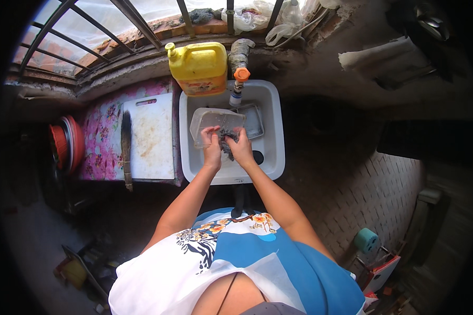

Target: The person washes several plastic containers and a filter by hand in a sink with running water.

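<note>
Over the white sink [279, 141], my left hand [211, 151] grips a clear plastic container [215, 117] by its near side, tilted with its far end toward the tap. My right hand [242, 149] pinches a dark grey scouring pad [227, 149], which is bunched between both hands against the container. Part of the pad is hidden by my fingers. A second clear container [254, 121] lies in the basin, right of and behind the first. Above the basin is the tap [235, 98] with an orange handle [242, 74]; no water stream is plainly visible.
A yellow plastic jug [199, 67] stands at the sink's back edge. On the left, a flowered tablecloth [98, 138] carries a white cutting board [153, 138], a straw brush [126, 145] and stacked red basins [69, 143]. Window bars [187, 19] run behind. A teal stool [366, 240] is at lower right.
</note>
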